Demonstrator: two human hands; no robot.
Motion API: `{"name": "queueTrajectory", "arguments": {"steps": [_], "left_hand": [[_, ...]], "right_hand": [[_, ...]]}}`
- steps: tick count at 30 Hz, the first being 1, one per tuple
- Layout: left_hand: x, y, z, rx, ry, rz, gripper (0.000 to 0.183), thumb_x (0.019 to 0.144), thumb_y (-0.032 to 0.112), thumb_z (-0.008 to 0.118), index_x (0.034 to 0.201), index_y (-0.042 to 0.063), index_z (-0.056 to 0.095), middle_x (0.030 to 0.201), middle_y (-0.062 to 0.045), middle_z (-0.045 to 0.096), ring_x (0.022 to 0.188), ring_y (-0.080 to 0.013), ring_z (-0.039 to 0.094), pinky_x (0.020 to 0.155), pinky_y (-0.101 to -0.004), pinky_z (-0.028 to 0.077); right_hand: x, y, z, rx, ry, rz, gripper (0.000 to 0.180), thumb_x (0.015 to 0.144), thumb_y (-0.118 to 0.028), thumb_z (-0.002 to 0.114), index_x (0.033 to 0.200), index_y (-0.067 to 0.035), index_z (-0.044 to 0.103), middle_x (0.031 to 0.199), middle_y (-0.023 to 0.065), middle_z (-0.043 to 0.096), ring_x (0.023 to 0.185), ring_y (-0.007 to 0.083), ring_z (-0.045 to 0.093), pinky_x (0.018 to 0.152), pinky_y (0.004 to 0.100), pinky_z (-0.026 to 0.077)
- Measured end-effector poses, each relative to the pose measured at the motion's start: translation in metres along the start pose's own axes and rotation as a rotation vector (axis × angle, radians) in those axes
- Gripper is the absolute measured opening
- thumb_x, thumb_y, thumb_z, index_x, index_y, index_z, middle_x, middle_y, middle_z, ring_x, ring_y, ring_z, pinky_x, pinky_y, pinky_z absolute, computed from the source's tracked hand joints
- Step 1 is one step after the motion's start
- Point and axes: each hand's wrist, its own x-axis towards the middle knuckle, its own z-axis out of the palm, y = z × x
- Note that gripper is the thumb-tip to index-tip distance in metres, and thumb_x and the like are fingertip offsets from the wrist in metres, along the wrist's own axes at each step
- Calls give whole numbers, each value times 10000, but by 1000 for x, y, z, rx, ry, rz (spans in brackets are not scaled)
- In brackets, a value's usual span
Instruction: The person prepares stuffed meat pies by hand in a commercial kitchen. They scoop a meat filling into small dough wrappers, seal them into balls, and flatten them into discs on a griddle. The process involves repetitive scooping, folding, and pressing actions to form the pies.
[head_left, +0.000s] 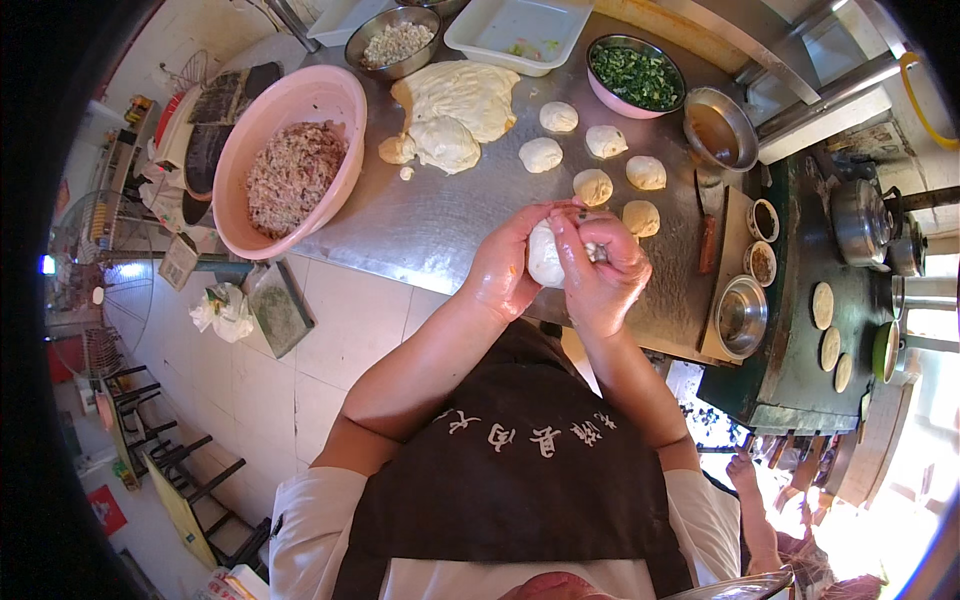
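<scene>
Between my two hands is a white dough ball (546, 256), raised over the front edge of the metal worktable (390, 225). My left hand (501, 262) cups it from the left side. The fingers of my right hand (604, 262) are bent over its right side, where a bit of pale filling or dough shows. Both hands look shiny and wet or oily. Just beyond them sit several rounded dough balls (592, 187) in loose rows. Farther left lies a large slab of soft dough (457, 97), with a thicker lump folded on its near end.
A pink basin (352, 150) of meat filling stands left. Behind are a steel bowl (431, 56), a white tray (577, 30) and a bowl of chopped greens (636, 79). A red-handled tool (706, 244) lies right, near a griddle (795, 300) with flatbreads (823, 306). Another person's arm (757, 517) shows lower right.
</scene>
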Motion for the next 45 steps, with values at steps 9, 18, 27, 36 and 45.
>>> {"name": "queueTrajectory", "arguments": {"steps": [9, 18, 27, 36, 45], "left_hand": [[-3, 11, -2, -168, -278, -122, 503, 978, 408, 373, 1104, -43, 557, 1007, -182, 632, 957, -298, 614, 863, -408, 495], [-12, 0, 19, 265, -147, 214, 139, 926, 165, 556, 972, 42, 601, 914, -14, 610, 860, -89, 566, 783, -238, 446], [-9, 12, 21, 273, -105, 85, 270, 937, 292, 547, 996, 33, 599, 955, -39, 616, 909, -135, 591, 819, -287, 465], [1, -28, -13, -433, -153, 88, 520, 975, 520, 304, 1087, 59, 517, 1068, -53, 566, 1087, -211, 532, 953, -379, 438], [18, -31, -50, -65, 200, 153, 398, 993, 398, 376, 1002, 45, 558, 949, -85, 614, 907, -209, 605, 826, -349, 491]], "right_hand": [[15, -3, -25, 213, -336, 79, 1199, 487, -512, 878, 1407, -41, 270, 1478, 181, 221, 1338, 270, 279, 1088, 439, 252], [10, 5, -25, 36, -429, 36, 673, 672, -379, 811, 1184, -12, 574, 1490, 252, 207, 1360, 333, 281, 1060, 436, 297], [9, 4, -21, 251, -355, 152, 301, 802, -132, 680, 1079, -20, 642, 1429, 199, 376, 1321, 311, 367, 1087, 426, 239], [-20, 10, -6, -132, -329, 123, 239, 948, -180, 522, 795, -27, 625, 1011, 72, 673, 1158, 259, 545, 1111, 453, 162], [-45, 44, 0, 126, -123, 420, 158, 917, -65, 511, 916, -17, 662, 1015, 109, 674, 969, 248, 633, 931, 345, 435]]}}
